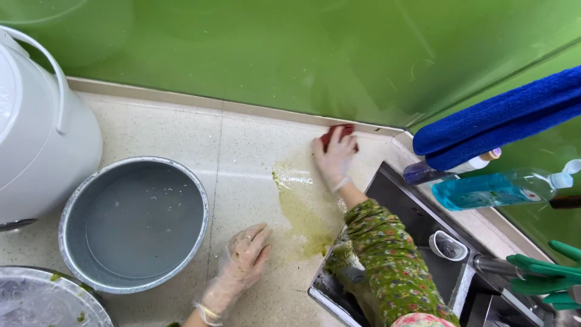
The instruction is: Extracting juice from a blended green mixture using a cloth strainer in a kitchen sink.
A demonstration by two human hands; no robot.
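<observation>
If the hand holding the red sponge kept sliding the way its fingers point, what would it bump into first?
The right hand presses a red sponge on the counter, fingers pointing at the back. Going straight on, it would probably meet the green wall first; the sponge already looks very near its base.

grey basin (134,224), white bucket (36,127), blue towel (502,118)

Blue detergent bottle (493,189) — beside sink (387,188)
</observation>
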